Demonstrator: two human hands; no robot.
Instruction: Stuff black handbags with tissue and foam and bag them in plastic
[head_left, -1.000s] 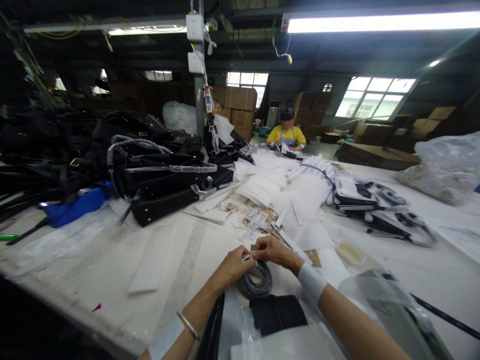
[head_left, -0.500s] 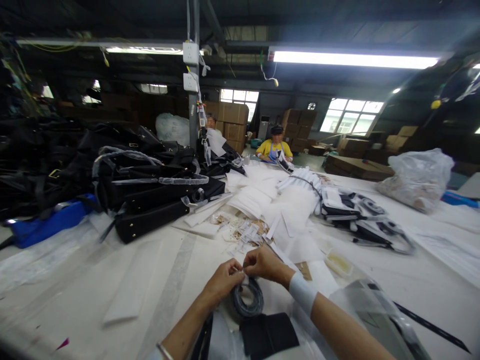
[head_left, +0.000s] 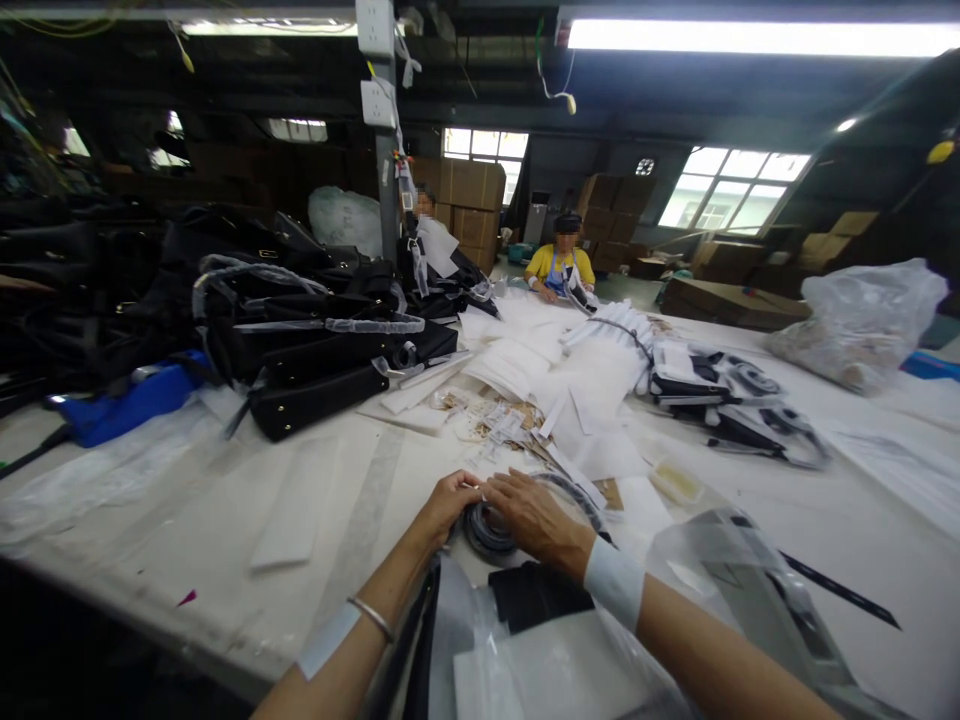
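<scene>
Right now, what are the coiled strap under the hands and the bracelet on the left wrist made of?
The strap looks like dark leather or faux leather, dull sheen; it holds a tight coil. Which, I can't tell. The bracelet seems metal, silvery, polished: a thin rigid band with a bright glint.

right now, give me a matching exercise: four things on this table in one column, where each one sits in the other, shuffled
1. strap
2. blue bag
3. plastic sack
4. black handbags

a. far right of the table
b. left edge, beside the handbags
c. coiled under left hand and right hand
d. stacked left of centre, by the pole

Pairs: 1-c, 2-b, 3-a, 4-d
</scene>
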